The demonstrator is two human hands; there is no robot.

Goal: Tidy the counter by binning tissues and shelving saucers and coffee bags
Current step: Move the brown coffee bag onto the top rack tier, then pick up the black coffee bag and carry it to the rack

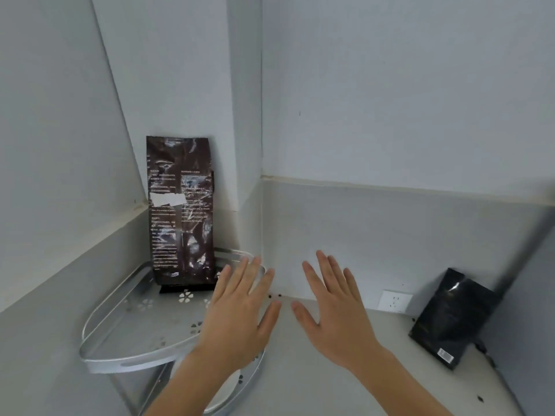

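A tall dark brown coffee bag [181, 211] stands upright at the back of the upper tier of a silver corner shelf [126, 360], leaning into the wall corner. A second, black coffee bag [453, 318] leans against the wall on the counter at the right. My left hand [240, 313] hovers flat over the shelf's right side, fingers spread, holding nothing. My right hand [333, 310] is beside it over the counter, also flat, spread and empty. No tissues or saucers are in view.
A white wall socket [395, 301] sits low on the backsplash, left of the black bag. The shelf has a lower tier [237, 394] under my left forearm. Small dark specks [275, 295] lie on the grey counter [300, 382].
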